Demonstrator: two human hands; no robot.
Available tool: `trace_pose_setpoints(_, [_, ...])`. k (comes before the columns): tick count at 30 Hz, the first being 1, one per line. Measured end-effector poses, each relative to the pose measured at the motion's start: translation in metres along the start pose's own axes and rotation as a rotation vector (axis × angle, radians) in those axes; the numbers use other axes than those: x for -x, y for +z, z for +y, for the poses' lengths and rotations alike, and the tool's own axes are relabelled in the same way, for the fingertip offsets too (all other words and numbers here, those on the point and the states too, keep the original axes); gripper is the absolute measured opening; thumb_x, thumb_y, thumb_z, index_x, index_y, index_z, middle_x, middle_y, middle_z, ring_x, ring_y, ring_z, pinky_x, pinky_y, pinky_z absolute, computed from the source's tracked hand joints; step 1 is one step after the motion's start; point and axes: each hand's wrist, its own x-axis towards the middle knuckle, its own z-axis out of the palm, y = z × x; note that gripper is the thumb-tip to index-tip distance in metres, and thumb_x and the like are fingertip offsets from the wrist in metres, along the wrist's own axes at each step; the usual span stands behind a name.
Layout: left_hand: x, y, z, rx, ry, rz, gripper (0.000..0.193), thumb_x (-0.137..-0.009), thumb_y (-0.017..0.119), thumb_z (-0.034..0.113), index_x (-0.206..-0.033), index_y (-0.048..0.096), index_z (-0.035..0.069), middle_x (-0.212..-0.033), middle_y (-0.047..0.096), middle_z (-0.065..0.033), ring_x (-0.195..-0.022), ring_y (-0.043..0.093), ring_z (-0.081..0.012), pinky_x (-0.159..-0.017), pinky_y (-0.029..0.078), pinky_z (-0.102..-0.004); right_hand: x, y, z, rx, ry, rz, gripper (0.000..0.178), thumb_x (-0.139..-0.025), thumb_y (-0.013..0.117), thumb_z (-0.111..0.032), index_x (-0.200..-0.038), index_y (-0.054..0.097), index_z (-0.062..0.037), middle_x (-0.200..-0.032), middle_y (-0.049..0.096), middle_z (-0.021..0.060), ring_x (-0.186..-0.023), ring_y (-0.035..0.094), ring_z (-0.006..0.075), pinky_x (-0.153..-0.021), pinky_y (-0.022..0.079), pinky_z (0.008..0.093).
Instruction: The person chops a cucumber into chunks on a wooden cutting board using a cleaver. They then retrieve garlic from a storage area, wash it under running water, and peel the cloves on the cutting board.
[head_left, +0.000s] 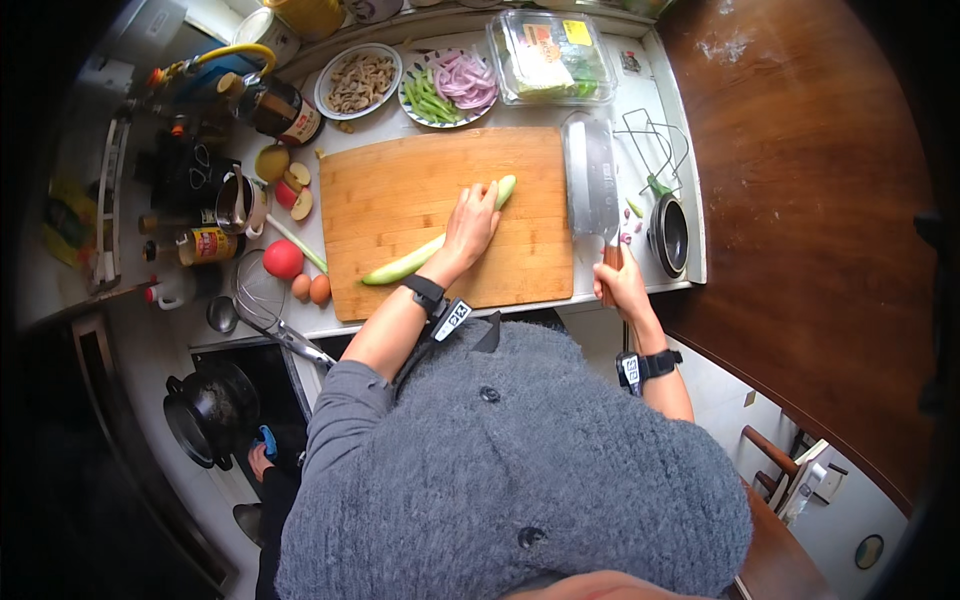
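Observation:
A long pale green vegetable, which looks like a peeled cucumber (402, 264), lies slantwise across the wooden cutting board (380, 190). My left hand (472, 226) is closed over its middle and hides that part; the far end (508, 186) pokes out past my fingers. At the board's right edge, my right hand (624, 283) grips the wooden handle of a cleaver (592, 180). Its broad blade lies over the counter beside the board, pointing away from me, apart from the vegetable.
Behind the board are a bowl of sliced mushrooms (358, 86), a plate of sliced onion (464, 80) and a clear plastic box (552, 62). Bottles, cut apple, a tomato (283, 259), eggs and a whisk line the left. A small black bowl (668, 236) sits right; another person's hand (260, 460) holds a blue cloth near a pot.

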Motion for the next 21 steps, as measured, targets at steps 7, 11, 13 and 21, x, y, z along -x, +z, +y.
trace_pose_setpoints(7, [0.003,0.008,0.012,-0.022,-0.006,0.040,0.050,-0.075,0.062,0.003,-0.124,0.052,-0.002,-0.097,0.052,-0.0199,-0.090,0.052,-0.0346,-0.081,0.046,-0.0405,0.034,0.019,-0.016,0.931,-0.475,0.101,0.030,-0.082,0.065,-0.013,-0.105,0.047,-0.0053,-0.079,0.064,0.0173,-0.073,0.063,0.0403,-0.062,0.050,0.0465])
trace_pose_setpoints(11, [0.001,0.013,0.017,-0.051,-0.048,0.046,0.050,-0.075,0.062,0.002,-0.124,0.052,-0.002,-0.097,0.051,-0.0201,-0.090,0.052,-0.0350,-0.080,0.046,-0.0405,0.027,0.020,-0.016,0.927,-0.490,0.071,0.027,-0.083,0.063,-0.011,-0.101,0.045,-0.0041,-0.078,0.063,0.0194,-0.072,0.062,0.0418,-0.061,0.050,0.0476])
trace_pose_setpoints(13, [0.002,0.015,0.017,-0.041,-0.053,0.042,0.050,-0.076,0.061,0.003,-0.125,0.052,-0.002,-0.097,0.051,-0.0202,-0.091,0.052,-0.0352,-0.081,0.046,-0.0407,0.025,0.022,-0.012,0.899,-0.505,0.058,0.025,-0.083,0.062,-0.010,-0.099,0.044,-0.0037,-0.078,0.063,0.0204,-0.072,0.062,0.0429,-0.061,0.049,0.0484])
trace_pose_setpoints(21, [-0.011,-0.010,0.031,0.024,-0.064,-0.008,0.047,-0.077,0.062,0.006,-0.122,0.051,-0.001,-0.097,0.054,-0.0215,-0.086,0.054,-0.0386,-0.080,0.047,-0.0423,-0.008,0.029,-0.010,0.872,-0.461,-0.022,0.028,-0.083,0.061,-0.009,-0.102,0.043,-0.0015,-0.079,0.062,0.0257,-0.074,0.061,0.0446,-0.062,0.048,0.0504])
